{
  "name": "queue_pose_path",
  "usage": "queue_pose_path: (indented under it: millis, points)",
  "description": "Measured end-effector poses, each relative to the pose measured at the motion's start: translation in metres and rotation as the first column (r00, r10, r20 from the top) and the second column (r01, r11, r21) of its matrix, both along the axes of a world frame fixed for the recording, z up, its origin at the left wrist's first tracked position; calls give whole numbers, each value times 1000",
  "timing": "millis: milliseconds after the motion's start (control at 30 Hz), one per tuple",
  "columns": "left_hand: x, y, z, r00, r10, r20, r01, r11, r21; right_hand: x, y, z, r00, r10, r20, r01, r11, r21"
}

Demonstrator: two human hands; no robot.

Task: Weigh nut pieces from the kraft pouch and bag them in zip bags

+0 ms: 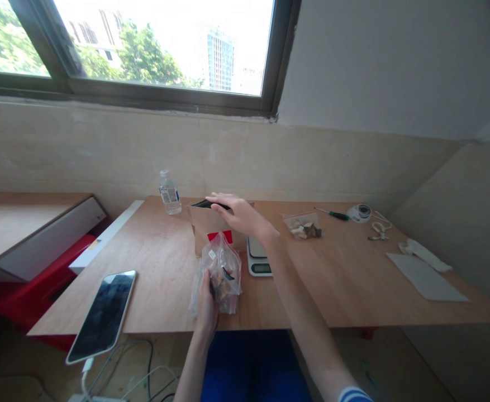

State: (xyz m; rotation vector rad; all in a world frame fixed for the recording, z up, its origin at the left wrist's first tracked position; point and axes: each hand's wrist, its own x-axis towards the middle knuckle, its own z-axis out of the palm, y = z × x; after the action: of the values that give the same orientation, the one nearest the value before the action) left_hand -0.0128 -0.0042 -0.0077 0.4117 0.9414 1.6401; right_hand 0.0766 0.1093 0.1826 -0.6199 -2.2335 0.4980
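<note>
Left hand [206, 304] clutches the clear plastic bag [224, 273] of brown chunks on the plywood table [156, 296], right hand [238, 215] lies across the top of the kraft paper bag [206, 229], grip unclear, and one hard push could topple it onto the kitchen scale [258, 258]!

Counts: 2 bare hands, left hand [206, 304] and right hand [240, 215]. In left fingers [205, 279]: 1 clear plastic bag of brown chunks [223, 273]. Under right fingers [222, 199]: 1 brown kraft paper bag [205, 229]. Just below those: 1 white digital scale [258, 257]. Right of them: 1 small clear bag of chunks [302, 226], 1 green-handled screwdriver [332, 215]. Left of them: 1 clear plastic water bottle [170, 192]. Well left of left fingers: 1 black-screened smartphone [102, 315].
</note>
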Motion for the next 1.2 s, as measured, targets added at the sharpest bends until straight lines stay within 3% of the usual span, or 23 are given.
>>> queue_pose_path:
  millis: [100, 167, 267, 367, 533, 633, 767, 900, 1033, 1200]
  points:
    - [-1, -1, -1, 1000, 7, 19, -7, 1000, 11, 8, -21, -10, 975, -52, -217, 51, 999, -10]
    - [-2, -3, -1, 1000, 5, 25, -7, 998, 62, 16, -38, -24, 946, -113, -303, 77, 989, -128]
    - [-4, -7, 0, 1000, -26, -16, 28, 986, 165, 31, -55, -53, 961, -176, -212, 97, 936, -337]
    - [-6, -11, 6, 992, -70, -105, 91, 974, 209, 43, -62, -77, 990, -124, -71, 76, 879, -471]
    - [-10, -16, 16, 958, -92, -272, 151, 967, 204, 51, -63, -85, 995, 97, 6, -74, 797, -599]
    - [-10, -17, 18, 932, -83, -354, 160, 968, 193, 51, -62, -88, 986, 162, -25, -139, 747, -650]
    - [-4, -16, 18, 921, -58, -386, 127, 980, 155, 49, -60, -100, 982, 126, -138, -186, 692, -698]
    - [2, -13, 21, 919, -33, -393, 85, 990, 116, 47, -60, -112, 955, -61, -291, -203, 585, -785]
    - [1, -14, 29, 921, -15, -389, 57, 994, 96, 46, -59, -117, 917, -209, -339, -150, 606, -781]
    - [-9, -15, 28, 933, 58, -355, -39, 997, 61, 52, -52, -112, 846, -343, -409, -56, 704, -708]
